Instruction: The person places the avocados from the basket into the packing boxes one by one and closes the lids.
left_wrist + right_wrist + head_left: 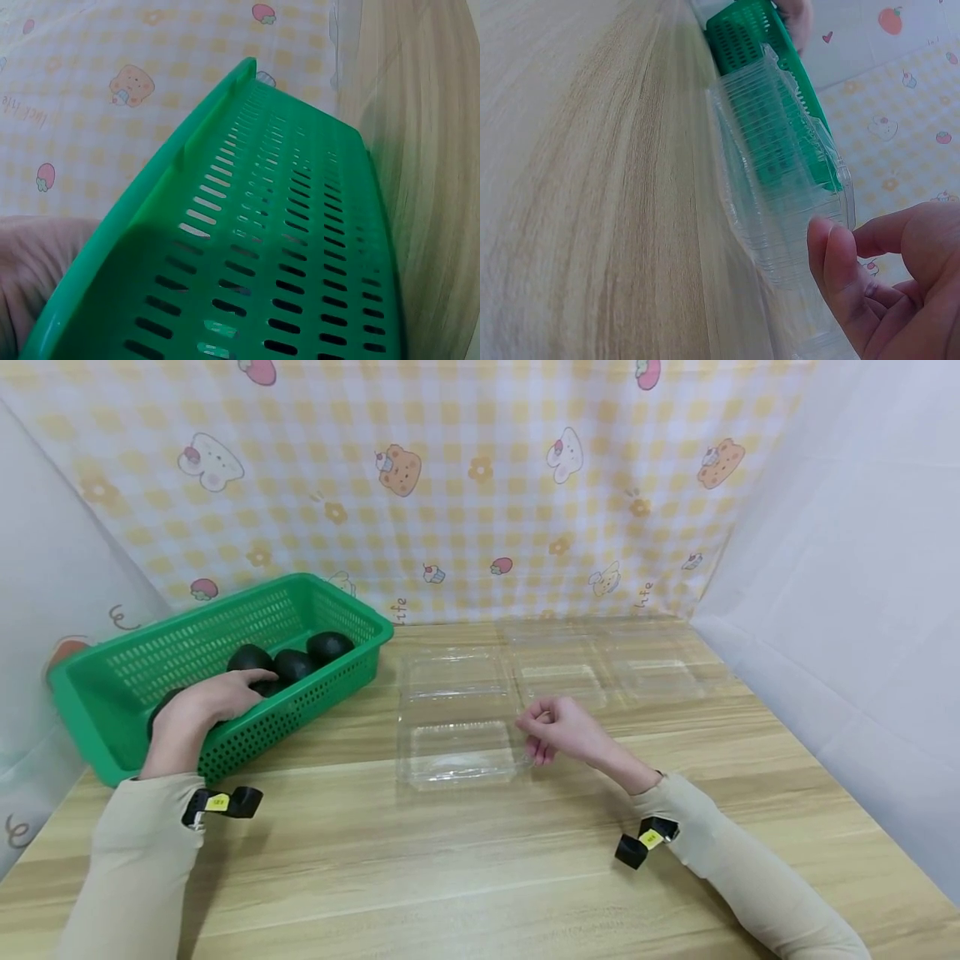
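Left hand (197,714) is down inside the green basket (112,693), fingers curled over one of the dark round fruits (258,685); looks like a grasp, though the contact itself is hidden. Basket sits at the desk's left rear, tilted slightly, with three more dark fruits (292,662) bunched at its right end.

Right hand (558,731) hovers at the right edge of the nearest clear clamshell tray (457,752), fingers loosely curled, holding nothing; the wrist view shows fingertips (832,255) just beside the tray rim, not clamped on it.

Tray lies open, lid half folded back toward the wall. Two more clear trays (562,681) lie open further back right.

Desk (450,877) is light wood-grain laminate. Backdrop: yellow-checked cloth (450,485) with cartoon bears and strawberries; plain white sheets on both sides.
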### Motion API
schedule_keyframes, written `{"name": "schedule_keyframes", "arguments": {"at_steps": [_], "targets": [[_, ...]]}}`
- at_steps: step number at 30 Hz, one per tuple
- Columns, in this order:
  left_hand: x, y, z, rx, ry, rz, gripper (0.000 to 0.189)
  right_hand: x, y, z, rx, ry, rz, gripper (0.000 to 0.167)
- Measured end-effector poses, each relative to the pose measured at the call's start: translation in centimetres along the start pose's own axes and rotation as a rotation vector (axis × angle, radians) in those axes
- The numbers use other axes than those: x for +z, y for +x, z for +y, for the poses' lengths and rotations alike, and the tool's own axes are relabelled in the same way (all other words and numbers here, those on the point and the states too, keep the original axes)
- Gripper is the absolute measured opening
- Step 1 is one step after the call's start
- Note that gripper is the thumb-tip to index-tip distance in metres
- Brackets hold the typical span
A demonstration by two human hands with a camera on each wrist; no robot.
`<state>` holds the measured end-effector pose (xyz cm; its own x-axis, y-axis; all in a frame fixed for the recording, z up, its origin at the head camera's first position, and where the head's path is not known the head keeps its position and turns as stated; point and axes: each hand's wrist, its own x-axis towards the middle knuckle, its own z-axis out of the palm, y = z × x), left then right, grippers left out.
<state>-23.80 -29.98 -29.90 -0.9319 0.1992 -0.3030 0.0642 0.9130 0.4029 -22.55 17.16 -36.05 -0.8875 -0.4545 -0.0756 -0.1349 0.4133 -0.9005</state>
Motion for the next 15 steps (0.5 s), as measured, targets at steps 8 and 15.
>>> {"name": "schedule_keyframes", "arguments": {"at_steps": [8, 15], "targets": [[-0.16, -0.11, 0.10, -0.091, 0.003, 0.122, 0.053, -0.16, -0.06, 0.09, -0.007, -0.004, 0.004, 0.027], [-0.08, -0.59, -0.14, -0.128, -0.040, 0.162, 0.060, -0.08, -0.11, 0.05, -0.012, -0.020, 0.002, 0.028]]}}
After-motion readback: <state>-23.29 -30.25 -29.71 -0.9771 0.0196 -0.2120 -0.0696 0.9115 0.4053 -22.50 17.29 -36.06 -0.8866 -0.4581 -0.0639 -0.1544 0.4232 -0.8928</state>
